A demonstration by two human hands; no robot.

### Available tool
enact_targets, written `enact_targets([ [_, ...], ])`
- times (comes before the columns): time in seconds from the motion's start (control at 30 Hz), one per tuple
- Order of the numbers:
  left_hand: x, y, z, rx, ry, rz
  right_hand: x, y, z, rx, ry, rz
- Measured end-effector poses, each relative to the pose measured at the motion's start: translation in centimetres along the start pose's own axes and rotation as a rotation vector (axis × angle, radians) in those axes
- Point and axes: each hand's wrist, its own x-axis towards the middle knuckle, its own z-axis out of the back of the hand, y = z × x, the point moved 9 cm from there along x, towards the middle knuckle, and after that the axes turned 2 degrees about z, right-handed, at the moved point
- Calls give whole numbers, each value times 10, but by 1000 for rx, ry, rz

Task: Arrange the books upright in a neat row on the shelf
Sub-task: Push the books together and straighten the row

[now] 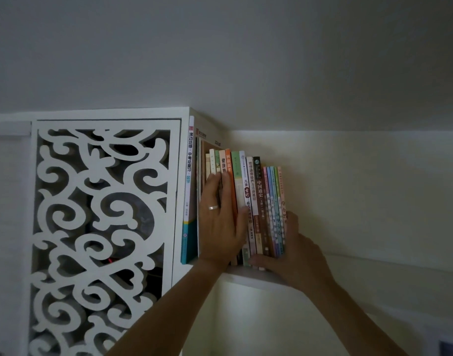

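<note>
On a high white wooden shelf (248, 274) set against a pale wall, a row of thin paperback books (248, 201) with coloured spines stands upright, running from a tall white-spined workbook (189, 191) beside the white fretwork scroll-pattern panel (102, 227) out to a pink-spined book at the open end. The person's left hand (219, 222), wearing a plain silver ring (213, 207), lies flat with fingers extended and close together against the spines of the shorter books near the tall one, apparently pushing them back so the fronts line up. The right hand (290, 250) cups the open end of the row, thumb laid along the bottom edges at the shelf lip and fingers wrapped round the far side of the pink book, out of sight; it looks to act as a bookend, squeezing the row leftward so nothing tips. The books look nearly settled, though heights step down unevenly.
</note>
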Motion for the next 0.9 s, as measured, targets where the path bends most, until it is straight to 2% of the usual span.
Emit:
enact_targets([
  [0.2, -3, -3, -6, 100, 29, -52, -1, -8, 6, 127, 38, 41],
  [0.4, -5, 0, -9, 126, 67, -43, -3, -9, 2, 180, -34, 58],
  [0.57, -18, -5, -17, 167, 208, -54, 1, -5, -7, 306, 76, 159],
  [0.67, -28, -3, -14, 217, 266, -120, 1, -7, -11, 330, 128, 173],
  [0.9, -27, 1, -18, 234, 342, -156, 5, -1, -8, 329, 40, 174],
])
